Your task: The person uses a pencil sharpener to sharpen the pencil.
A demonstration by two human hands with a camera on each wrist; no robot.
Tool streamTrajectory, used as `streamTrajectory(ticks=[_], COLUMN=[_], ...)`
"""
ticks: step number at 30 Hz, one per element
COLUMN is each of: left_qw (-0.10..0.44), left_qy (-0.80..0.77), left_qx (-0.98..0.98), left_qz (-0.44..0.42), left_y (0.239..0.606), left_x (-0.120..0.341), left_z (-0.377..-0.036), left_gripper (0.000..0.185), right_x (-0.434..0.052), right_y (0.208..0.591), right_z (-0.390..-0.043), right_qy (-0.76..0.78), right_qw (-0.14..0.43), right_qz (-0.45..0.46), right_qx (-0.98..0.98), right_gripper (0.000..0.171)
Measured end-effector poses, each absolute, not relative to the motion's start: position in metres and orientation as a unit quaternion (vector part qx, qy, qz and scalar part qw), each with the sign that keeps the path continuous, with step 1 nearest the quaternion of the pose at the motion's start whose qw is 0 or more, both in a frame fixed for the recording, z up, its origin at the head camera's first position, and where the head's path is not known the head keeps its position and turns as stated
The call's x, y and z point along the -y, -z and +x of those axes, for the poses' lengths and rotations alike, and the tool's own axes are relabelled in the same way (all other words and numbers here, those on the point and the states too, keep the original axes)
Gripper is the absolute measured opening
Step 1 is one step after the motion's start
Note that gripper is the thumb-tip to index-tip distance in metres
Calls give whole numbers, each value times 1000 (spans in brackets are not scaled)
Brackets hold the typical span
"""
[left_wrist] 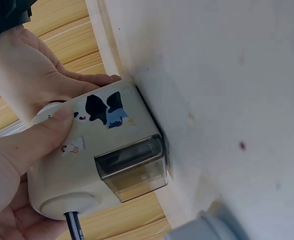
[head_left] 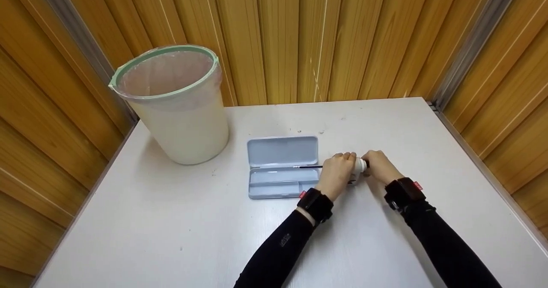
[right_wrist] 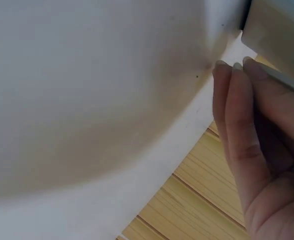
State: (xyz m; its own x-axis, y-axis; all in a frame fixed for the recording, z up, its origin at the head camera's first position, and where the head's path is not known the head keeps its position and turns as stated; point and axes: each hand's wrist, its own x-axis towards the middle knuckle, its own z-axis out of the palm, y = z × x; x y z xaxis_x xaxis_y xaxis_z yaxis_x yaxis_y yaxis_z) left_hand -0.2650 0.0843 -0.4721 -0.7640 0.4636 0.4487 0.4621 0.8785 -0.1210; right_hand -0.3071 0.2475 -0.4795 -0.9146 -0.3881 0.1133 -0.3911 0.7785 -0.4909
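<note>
A white pencil sharpener with small cartoon stickers and a clear shavings drawer sits on the table. My left hand grips its body, thumb on the stickered face. From the end facing the pencil case sticks a dark pencil; its far part reaches over the case in the head view. At the opposite end my right hand holds the sharpener's crank, mostly hidden behind the fingers. In the right wrist view, the right fingers are curled beside a pale strip.
Left of the hands, a light blue pencil case lies with its lid up, its compartments partly covered by the left wrist. A cream bin with a green rim and plastic liner stands at the back left. Wood-look panels enclose the table.
</note>
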Motion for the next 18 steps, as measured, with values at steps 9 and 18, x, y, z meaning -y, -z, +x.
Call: streamTrajectory(ticks=[9, 18], left_qw=[230, 227], left_qy=[-14, -19], left_qx=[943, 948], left_qz=[-240, -222], left_y=[471, 468], left_x=[-88, -90], left_z=[-264, -263], left_gripper=[33, 23], right_x=[-248, -247], right_y=[480, 478], right_z=[-297, -283], right_qy=[-243, -264], right_qw=[2, -2], right_qz=[191, 185], right_qx=[951, 947], right_gripper=[9, 12])
